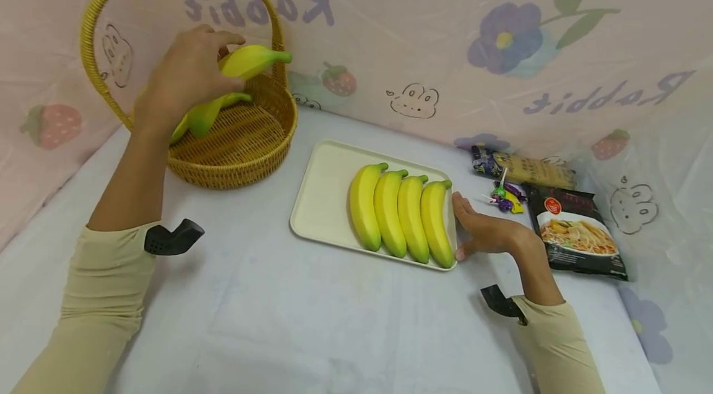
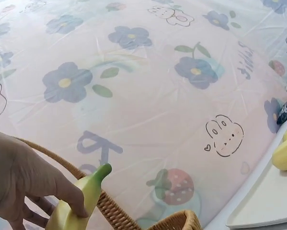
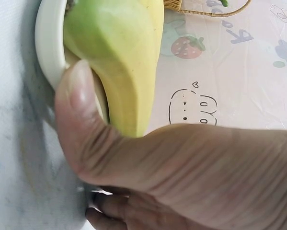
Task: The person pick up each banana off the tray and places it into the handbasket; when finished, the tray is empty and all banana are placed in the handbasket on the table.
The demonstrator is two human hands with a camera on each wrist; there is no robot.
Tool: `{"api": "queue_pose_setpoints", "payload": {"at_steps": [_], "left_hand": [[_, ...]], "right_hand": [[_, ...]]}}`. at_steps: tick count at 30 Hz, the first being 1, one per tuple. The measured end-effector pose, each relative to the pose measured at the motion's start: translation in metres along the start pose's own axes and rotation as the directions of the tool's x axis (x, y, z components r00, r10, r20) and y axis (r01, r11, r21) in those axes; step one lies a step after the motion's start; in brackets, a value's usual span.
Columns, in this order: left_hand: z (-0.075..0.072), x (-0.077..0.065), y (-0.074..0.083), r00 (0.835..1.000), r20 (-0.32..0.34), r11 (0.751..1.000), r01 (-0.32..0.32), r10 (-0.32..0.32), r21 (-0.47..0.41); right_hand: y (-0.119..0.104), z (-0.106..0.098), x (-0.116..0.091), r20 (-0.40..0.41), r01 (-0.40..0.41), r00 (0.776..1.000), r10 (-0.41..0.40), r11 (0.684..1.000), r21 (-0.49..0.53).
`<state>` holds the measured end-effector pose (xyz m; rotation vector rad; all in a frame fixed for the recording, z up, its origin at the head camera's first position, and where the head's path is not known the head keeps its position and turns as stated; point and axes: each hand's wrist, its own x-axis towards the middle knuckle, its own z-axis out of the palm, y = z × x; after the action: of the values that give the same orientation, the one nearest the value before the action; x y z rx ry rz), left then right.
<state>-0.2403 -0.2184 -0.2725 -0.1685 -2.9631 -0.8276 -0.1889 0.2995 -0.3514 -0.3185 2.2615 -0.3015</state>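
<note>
Head view puts your left hand point(image 1: 186, 72) above the wicker basket point(image 1: 234, 168), thumb and fingers closed round one banana point(image 1: 250, 62), its green stem pointing out past your fingertips. Under that hand at least one more banana point(image 1: 206, 115) lies in the basket, partly hidden by your palm. Your right hand point(image 1: 487, 230) is spread, with nothing gripped: fingers lie along the near side of the tray point(image 1: 325, 196), and the thumb touches its rim at the corner.

Mind the basket handle point(image 1: 89, 41) — the stem overlaps its arch in the head view, and whether they touch you cannot tell. A sideways pull toward your right hand could catch the stem there and drag the basket or twist the fruit loose. Your hold looks like a pinch on a smooth, rounded skin, so a knock might be enough to make it slip.

At your right thumb, the end banana point(image 1: 436, 227) of the row of four lies close by the rim. Pressing down hard on that corner could tilt the tray; pushing it toward your left hand could slide it over the cloth and make the row roll — nothing visible separates those four bananas.
</note>
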Motion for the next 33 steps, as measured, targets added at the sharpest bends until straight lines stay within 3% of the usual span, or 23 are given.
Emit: {"api": "queue_pose_setpoints", "payload": {"at_steps": [11,16,20,30,33], "left_hand": [[0.011,0.012,-0.025,0.988,0.148,0.995,0.02,-0.035,0.098],[0.016,0.017,-0.032,0.974,0.218,0.994,0.044,-0.064,0.095],[0.019,0.019,-0.039,0.955,0.269,0.989,0.095,-0.124,0.117],[0.028,0.025,-0.057,0.926,0.307,0.964,0.157,-0.219,0.214],[0.033,0.026,-0.062,0.926,0.298,0.958,0.165,-0.233,0.236]], "right_hand": [[-0.005,0.0,0.002,0.004,0.005,1.0,-0.005,1.0,-0.011],[-0.006,-0.003,0.0,-0.011,0.006,1.0,-0.006,1.0,-0.02],[-0.005,-0.002,0.0,0.005,0.006,1.0,-0.006,1.0,-0.007],[-0.007,0.0,0.003,-0.01,0.003,1.0,-0.003,1.0,-0.013],[-0.007,0.001,0.004,-0.005,0.005,1.0,-0.005,1.0,-0.013]]}}
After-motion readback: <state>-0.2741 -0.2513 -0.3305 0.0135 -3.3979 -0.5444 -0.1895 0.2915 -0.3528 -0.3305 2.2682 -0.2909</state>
